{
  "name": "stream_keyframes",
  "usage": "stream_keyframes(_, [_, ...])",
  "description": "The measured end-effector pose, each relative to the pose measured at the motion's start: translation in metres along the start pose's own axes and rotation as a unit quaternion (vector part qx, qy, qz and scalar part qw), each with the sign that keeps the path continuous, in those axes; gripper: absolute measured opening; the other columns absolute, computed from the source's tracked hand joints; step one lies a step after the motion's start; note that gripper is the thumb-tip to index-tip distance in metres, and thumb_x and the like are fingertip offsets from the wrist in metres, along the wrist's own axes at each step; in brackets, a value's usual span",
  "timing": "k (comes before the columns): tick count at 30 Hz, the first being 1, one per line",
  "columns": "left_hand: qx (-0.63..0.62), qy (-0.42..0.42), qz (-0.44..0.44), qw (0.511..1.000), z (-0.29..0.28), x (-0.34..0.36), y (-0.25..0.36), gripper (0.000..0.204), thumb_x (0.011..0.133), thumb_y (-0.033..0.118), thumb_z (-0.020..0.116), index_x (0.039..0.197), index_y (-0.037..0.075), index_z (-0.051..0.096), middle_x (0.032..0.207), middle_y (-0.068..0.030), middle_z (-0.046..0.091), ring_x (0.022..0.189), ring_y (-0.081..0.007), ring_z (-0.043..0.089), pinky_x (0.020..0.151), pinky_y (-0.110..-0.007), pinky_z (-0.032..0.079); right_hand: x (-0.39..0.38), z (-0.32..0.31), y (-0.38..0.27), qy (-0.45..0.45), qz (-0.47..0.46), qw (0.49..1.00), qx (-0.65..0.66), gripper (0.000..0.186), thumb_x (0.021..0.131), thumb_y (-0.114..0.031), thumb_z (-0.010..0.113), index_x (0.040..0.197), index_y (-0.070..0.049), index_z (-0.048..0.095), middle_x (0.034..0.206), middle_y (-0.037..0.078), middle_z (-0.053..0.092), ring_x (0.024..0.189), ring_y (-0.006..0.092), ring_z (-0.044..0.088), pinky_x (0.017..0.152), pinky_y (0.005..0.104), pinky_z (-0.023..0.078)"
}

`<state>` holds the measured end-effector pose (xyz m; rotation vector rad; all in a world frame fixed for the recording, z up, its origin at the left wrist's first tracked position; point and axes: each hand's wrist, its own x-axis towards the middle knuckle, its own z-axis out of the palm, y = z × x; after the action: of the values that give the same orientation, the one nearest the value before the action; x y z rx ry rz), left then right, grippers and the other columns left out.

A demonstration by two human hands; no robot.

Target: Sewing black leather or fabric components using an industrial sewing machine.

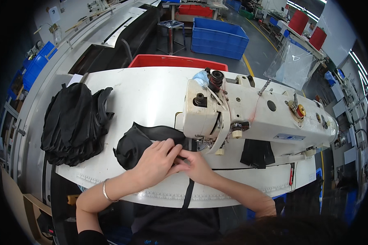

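Black fabric piece (137, 141) lies before you, just left of the white sewing machine (270, 110); judged mid-work, finishing probably left. Your left hand (159, 157) and right hand (197, 166) meet at its near right edge, fingers bent together; cannot tell what they pinch. The machine's head obstructs the far right. Around: black fabric pile (75, 124), left; black strip (188, 194), near.

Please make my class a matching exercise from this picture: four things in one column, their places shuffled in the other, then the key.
1. Fabric stack
2. Silver bangle
3. Large blue bin
4. Left hand

A. On the floor beyond the table
B. Against the black piece beside the sewing machine
C. On the table's left side
D. Around the left forearm

Pairs: 1-C, 2-D, 3-A, 4-B
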<state>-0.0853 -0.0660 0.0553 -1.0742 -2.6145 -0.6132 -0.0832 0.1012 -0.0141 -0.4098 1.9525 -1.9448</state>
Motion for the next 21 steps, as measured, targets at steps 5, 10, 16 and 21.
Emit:
stream_keyframes(5, [-0.003,-0.003,-0.054,0.999,-0.001,-0.022,-0.008,0.038,0.070,0.017,0.069,0.100,-0.004,0.058,0.080,-0.0096,0.049,0.079,-0.0251,0.052,0.068,-0.037,0.045,-0.041,-0.002,-0.016,0.065,-0.216,0.889,-0.400,0.037,0.076,-0.004,0.065,0.110,0.002,0.052,0.112,0.019,0.051,0.103,0.0334,0.051,0.087,0.0379,0.043])
stream_keyframes(10, [0.130,0.077,0.089,0.984,0.034,-0.007,-0.003,0.040,0.061,0.008,0.061,0.099,-0.003,0.057,0.083,-0.0123,0.050,0.081,-0.0283,0.052,0.072,-0.038,0.044,-0.013,0.010,-0.001,-0.053,-0.256,0.824,-0.502,0.043,0.077,-0.028,0.066,0.102,0.006,0.057,0.110,0.021,0.052,0.106,0.0390,0.046,0.101,0.0510,0.033])
stream_keyframes(16, [-0.168,0.029,-0.046,0.984,0.040,0.016,-0.027,0.021,0.079,0.005,0.057,0.098,-0.001,0.050,0.084,-0.0122,0.046,0.079,-0.0285,0.046,0.072,-0.036,0.038,-0.058,-0.015,-0.053,-0.262,-0.224,0.815,-0.465,0.078,0.076,-0.036,0.066,0.138,-0.003,0.033,0.142,0.023,0.029,0.134,0.0360,0.024,0.108,0.0515,0.021])
stream_keyframes(21, [-0.055,0.018,0.015,0.998,0.056,0.009,-0.043,0.030,0.068,0.002,0.062,0.096,-0.001,0.055,0.087,-0.0098,0.049,0.080,-0.0258,0.047,0.072,-0.033,0.039,-0.086,-0.007,-0.022,-0.201,-0.234,0.744,-0.592,0.075,0.072,-0.037,0.066,0.133,-0.002,0.040,0.140,0.018,0.036,0.130,0.0323,0.034,0.107,0.0471,0.026])
